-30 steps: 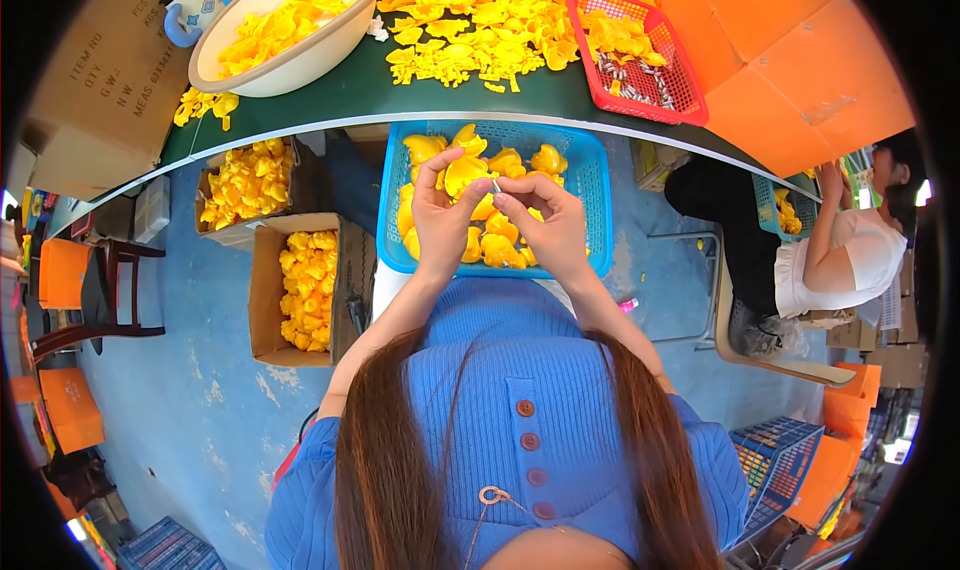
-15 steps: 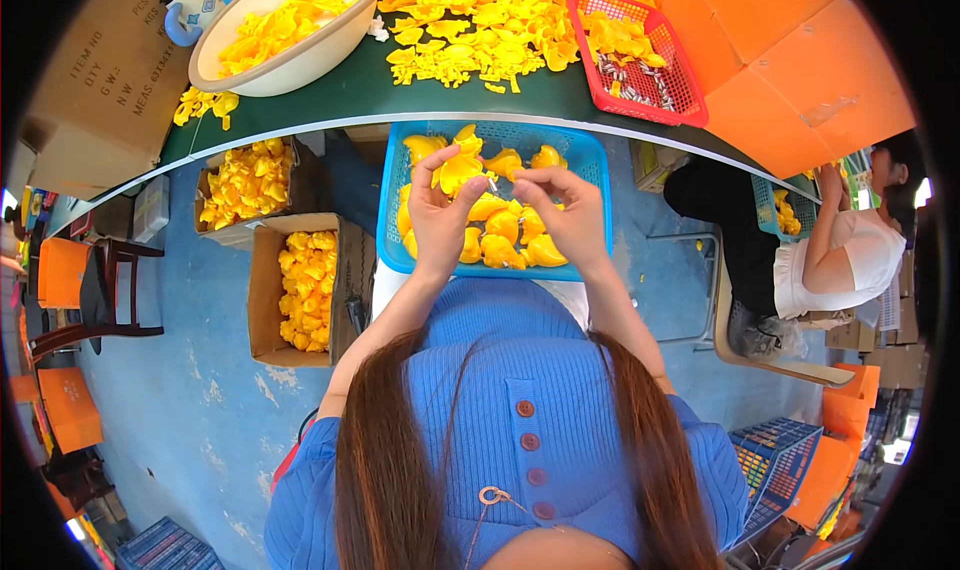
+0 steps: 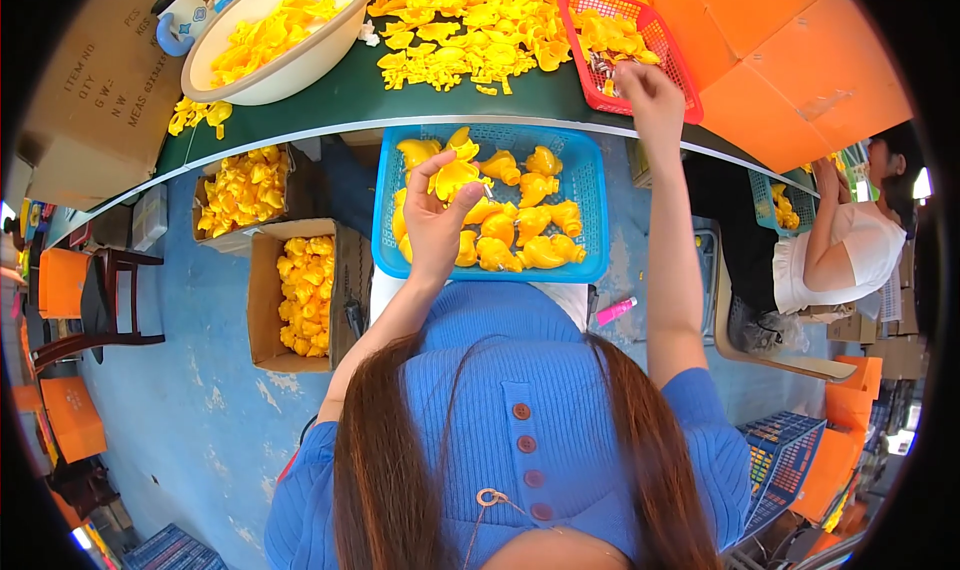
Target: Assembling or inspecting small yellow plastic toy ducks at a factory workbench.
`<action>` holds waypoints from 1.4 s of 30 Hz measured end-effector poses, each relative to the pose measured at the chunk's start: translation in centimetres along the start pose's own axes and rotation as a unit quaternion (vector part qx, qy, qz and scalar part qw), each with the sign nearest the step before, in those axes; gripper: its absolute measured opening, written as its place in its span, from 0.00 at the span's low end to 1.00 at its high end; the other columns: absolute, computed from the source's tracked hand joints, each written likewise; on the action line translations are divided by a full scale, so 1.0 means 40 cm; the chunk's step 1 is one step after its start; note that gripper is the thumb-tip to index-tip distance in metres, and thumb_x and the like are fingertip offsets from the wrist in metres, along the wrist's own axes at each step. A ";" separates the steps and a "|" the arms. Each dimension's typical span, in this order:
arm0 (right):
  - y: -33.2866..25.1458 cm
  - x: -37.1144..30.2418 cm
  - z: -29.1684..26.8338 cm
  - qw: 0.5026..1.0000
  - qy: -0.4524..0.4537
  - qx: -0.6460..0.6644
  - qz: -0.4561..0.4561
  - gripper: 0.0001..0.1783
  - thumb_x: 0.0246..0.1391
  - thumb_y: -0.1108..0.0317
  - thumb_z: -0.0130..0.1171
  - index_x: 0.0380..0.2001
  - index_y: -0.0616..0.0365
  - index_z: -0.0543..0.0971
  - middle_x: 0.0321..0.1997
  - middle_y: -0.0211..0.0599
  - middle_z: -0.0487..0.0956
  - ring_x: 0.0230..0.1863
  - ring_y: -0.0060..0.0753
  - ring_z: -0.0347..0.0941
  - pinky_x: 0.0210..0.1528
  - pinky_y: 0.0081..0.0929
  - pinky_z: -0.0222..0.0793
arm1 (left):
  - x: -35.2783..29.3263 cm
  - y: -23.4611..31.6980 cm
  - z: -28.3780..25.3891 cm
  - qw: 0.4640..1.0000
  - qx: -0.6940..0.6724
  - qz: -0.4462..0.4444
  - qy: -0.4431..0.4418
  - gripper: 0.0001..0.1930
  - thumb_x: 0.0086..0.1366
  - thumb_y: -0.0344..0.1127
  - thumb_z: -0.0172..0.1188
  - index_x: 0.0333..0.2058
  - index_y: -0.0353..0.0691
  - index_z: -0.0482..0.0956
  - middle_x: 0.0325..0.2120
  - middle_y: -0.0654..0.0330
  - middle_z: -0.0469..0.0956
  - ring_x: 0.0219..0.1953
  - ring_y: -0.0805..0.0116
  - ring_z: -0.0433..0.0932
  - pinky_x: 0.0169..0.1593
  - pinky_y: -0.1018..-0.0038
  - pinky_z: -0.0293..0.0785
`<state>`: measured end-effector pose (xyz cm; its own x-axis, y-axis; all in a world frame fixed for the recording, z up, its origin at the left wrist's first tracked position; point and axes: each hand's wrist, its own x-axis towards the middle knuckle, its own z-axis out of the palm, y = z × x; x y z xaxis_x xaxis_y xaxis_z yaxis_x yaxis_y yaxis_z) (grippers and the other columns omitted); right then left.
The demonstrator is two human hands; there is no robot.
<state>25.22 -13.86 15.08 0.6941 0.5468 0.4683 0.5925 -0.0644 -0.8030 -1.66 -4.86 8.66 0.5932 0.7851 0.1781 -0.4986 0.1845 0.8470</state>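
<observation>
My left hand (image 3: 437,215) is closed round a yellow plastic shell piece (image 3: 457,175), which it holds up over the left part of a blue basket (image 3: 590,255). A small silvery bit shows at the piece's edge by my thumb. Several shiny yellow molded plastic pieces (image 3: 550,253) lie in that basket on my lap. My right hand (image 3: 655,105) reaches into the near part of a red basket (image 3: 690,95) on the table, its fingertips together among small metallic parts (image 3: 600,62). What those fingers grip, if anything, is hidden.
Loose yellow pieces (image 3: 480,30) cover the green table (image 3: 340,105), beside a cream basin (image 3: 345,35). Cardboard boxes (image 3: 262,345) of yellow parts stand on the floor at left. Orange boxes (image 3: 790,60) stand at right, near a seated person (image 3: 840,240). A pink tube (image 3: 615,311) is by my lap.
My right hand has left the yellow piece over the blue basket and moved up and right into the red basket. My left hand still holds its piece, almost in the same place.
</observation>
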 end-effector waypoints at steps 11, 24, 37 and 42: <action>0.278 0.304 0.098 0.900 -0.260 -0.342 -0.070 0.19 0.49 0.65 0.54 0.44 0.61 0.76 0.40 0.49 0.78 0.39 0.43 0.76 0.42 0.31 0.70 | 0.002 0.007 0.005 1.000 0.028 -0.005 0.000 0.23 0.55 0.23 0.61 0.49 0.37 0.65 0.44 0.54 0.72 0.44 0.69 0.74 0.48 0.76 0.73; 0.169 0.276 0.063 0.996 0.047 -0.026 0.076 0.19 0.52 0.56 0.58 0.33 0.65 0.78 0.17 0.32 0.73 0.19 0.19 0.64 0.22 0.22 0.60 | 0.003 0.012 -0.003 1.000 0.020 -0.023 -0.001 0.22 0.56 0.24 0.61 0.49 0.36 0.65 0.42 0.55 0.72 0.42 0.70 0.75 0.47 0.77 0.74; -0.144 -0.183 0.156 0.937 -0.168 0.260 0.159 0.08 0.52 0.68 0.58 0.35 0.58 0.73 0.29 0.33 0.80 0.26 0.19 0.74 0.27 0.14 0.63 | 0.004 -0.009 -0.009 0.992 -0.059 -0.059 -0.091 0.22 0.62 0.35 0.56 0.52 0.38 0.62 0.46 0.54 0.72 0.48 0.59 0.74 0.46 0.66 0.77; -0.157 -0.236 0.159 0.965 -0.102 0.220 0.097 0.05 0.51 0.75 0.58 0.32 0.60 0.73 0.32 0.30 0.77 0.33 0.17 0.71 0.35 0.15 0.65 | -0.006 0.013 0.003 0.986 -0.079 -0.092 -0.113 0.23 0.62 0.41 0.56 0.52 0.38 0.63 0.47 0.54 0.71 0.46 0.57 0.75 0.44 0.66 0.78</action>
<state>12.33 -13.30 13.36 0.6531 0.7159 0.2470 0.1966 0.1546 -0.9682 -1.99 -5.03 9.13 0.8000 0.5808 0.1506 -0.4508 0.4161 0.7897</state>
